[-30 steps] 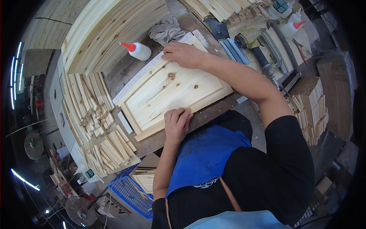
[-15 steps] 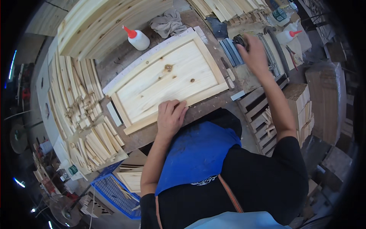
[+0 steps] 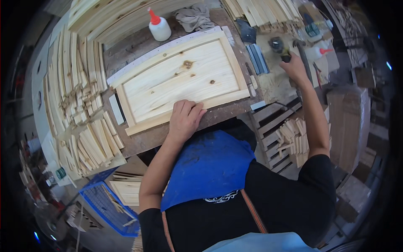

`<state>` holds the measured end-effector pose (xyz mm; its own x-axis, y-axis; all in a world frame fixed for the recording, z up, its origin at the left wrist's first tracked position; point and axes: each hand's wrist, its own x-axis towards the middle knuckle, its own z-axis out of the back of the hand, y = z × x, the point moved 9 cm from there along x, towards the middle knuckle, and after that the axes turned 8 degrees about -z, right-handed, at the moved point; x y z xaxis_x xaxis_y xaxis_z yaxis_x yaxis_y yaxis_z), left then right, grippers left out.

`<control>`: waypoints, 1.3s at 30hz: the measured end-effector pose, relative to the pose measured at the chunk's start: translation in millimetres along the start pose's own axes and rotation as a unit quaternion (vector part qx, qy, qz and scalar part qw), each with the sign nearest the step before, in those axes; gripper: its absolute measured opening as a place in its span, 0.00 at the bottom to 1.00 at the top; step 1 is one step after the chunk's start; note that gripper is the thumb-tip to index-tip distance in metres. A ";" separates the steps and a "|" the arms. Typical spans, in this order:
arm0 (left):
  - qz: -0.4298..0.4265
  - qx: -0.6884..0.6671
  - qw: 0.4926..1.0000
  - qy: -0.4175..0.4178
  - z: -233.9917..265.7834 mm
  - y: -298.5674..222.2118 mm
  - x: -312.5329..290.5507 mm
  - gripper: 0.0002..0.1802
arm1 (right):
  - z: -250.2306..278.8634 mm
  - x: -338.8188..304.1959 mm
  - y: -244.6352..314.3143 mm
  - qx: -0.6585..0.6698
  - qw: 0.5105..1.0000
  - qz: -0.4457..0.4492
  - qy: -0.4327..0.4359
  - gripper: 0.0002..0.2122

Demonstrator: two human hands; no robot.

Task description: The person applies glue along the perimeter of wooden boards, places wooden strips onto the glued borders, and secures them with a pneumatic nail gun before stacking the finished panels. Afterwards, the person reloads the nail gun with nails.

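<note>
A framed pale-pine panel point(image 3: 174, 82) with dark knots lies flat on the workbench point(image 3: 153, 140). My left hand point(image 3: 184, 119) rests on its near rail, fingers laid over the edge and no tool in them. On the right, my right hand point(image 3: 295, 67) is closed round the grip of a dark hand tool point(image 3: 277, 44) with a rounded head; motion blurs it, and its exact kind cannot be made out. Grey-blue metal strips point(image 3: 257, 59) lie left of that hand. A white squeeze bottle with a red nozzle point(image 3: 160, 29) stands beyond the panel.
Thin wood strips point(image 3: 90, 145) are piled at the left, and more boards point(image 3: 262, 12) lie at the far right. A crumpled grey cloth point(image 3: 194, 17) sits behind the panel. A blue crate point(image 3: 111, 208) is below left; a slatted pallet point(image 3: 273, 126) is below right.
My right hand has moved right and slightly nearer, carrying the dark tool away from beside the metal strips. My left hand stays on the panel's near rail. The view has shifted a little.
</note>
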<state>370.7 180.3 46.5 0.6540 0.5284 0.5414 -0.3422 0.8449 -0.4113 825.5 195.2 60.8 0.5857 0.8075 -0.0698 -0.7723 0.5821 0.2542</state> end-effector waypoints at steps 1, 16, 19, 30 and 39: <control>0.011 0.003 1.000 -0.008 5.3 4.7 -3.8 0.15 | 8.1 -4.0 7.2 0.000 1.000 -0.006 0.012 0.22; -0.001 -0.020 1.000 -0.021 18.3 23.7 -40.7 0.13 | -35.2 -13.2 199.5 0.216 0.941 -0.010 0.260 0.13; 0.005 -0.025 1.000 -0.018 19.7 28.8 -45.9 0.13 | -44.3 -8.6 207.6 0.198 0.941 -0.016 0.273 0.13; -0.002 -0.017 1.000 -0.013 20.1 39.4 -50.3 0.12 | -61.1 -6.1 226.4 0.141 0.949 -0.010 0.281 0.12; 0.001 -0.029 0.999 -0.015 18.2 33.1 -55.6 0.13 | -55.6 -16.1 204.5 0.160 0.946 -0.022 0.280 0.12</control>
<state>310.8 180.4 16.2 0.6331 0.5327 0.5616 -0.3034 0.8382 -0.4531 644.4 306.6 60.3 0.3242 0.7597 -0.5638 -0.5840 0.6295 0.5125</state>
